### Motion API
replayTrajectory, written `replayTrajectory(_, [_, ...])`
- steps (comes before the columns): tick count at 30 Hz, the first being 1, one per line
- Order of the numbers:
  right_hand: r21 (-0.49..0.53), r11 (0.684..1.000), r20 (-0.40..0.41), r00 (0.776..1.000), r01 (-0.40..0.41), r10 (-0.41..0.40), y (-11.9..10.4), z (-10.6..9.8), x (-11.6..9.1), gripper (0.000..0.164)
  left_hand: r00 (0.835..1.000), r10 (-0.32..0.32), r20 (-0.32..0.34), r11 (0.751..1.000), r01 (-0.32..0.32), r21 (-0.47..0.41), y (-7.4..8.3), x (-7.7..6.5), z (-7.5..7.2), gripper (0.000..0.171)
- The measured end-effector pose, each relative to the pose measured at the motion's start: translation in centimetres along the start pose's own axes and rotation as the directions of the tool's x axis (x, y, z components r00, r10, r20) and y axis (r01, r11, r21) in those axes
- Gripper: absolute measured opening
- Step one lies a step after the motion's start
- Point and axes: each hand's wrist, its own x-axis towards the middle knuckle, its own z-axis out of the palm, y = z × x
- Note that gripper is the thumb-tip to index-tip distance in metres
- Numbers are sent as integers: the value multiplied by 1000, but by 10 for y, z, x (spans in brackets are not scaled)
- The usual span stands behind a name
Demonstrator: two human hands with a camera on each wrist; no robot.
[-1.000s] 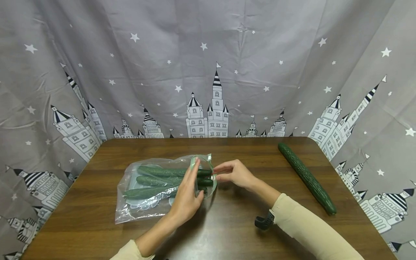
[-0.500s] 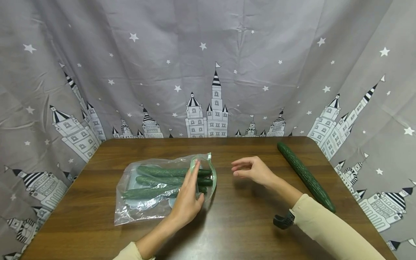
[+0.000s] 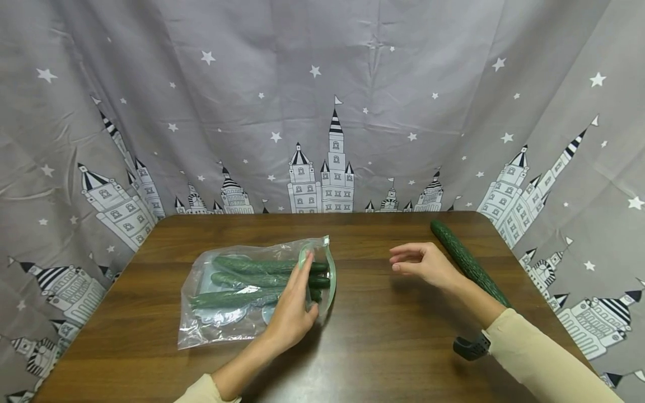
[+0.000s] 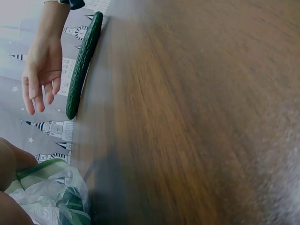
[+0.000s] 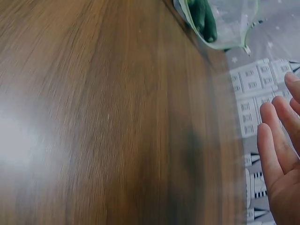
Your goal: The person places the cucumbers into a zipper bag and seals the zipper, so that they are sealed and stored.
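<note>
A clear zip bag [image 3: 201, 330] with a green-edged mouth lies on the table, with several green cucumbers [image 3: 242, 281] inside, their ends near the mouth. At that mouth, my left hand [image 3: 289, 313] holds the bag's edge, fingers extended along it; in the left wrist view the green strip emerges between two digits. Nothing is in my right hand [image 3: 428, 266], which hovers over the table with loosely bent fingers. Just beyond it lies a single long cucumber [image 3: 466, 260], its near end hidden behind the right forearm.
The brown wooden table [image 3: 373, 347] bears the bag at left and the loose cucumber at right. A grey curtain [image 3: 393, 78] printed with stars and castles hangs behind the table's far edge.
My right hand has left the bag's mouth and moved right, close to the loose cucumber. My left hand stays at the bag, and the bagged cucumbers lie about as before.
</note>
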Motion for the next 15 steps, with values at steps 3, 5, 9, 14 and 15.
replayTrajectory(3, [-21,1000,-9,1000,3,-3,2,-11,-7,42,1000,-2,-3,1000,2,-1,0,-2,1,114])
replayTrajectory(5, [-41,999,-25,1000,-8,7,2,-19,-13,42,1000,-3,-6,1000,3,-6,1,-2,1,114])
replayTrajectory(9, [-78,996,-65,998,-30,25,2,-34,-25,43,1000,1,-18,1000,-1,-5,2,-4,3,113])
replayTrajectory(14, [-101,994,-99,995,-40,30,2,-50,-40,44,999,8,-32,1000,-8,1,1,-5,4,114])
replayTrajectory(15, [-107,993,-103,994,-39,28,2,-52,-43,44,999,6,-32,1000,-6,4,1,-6,4,115])
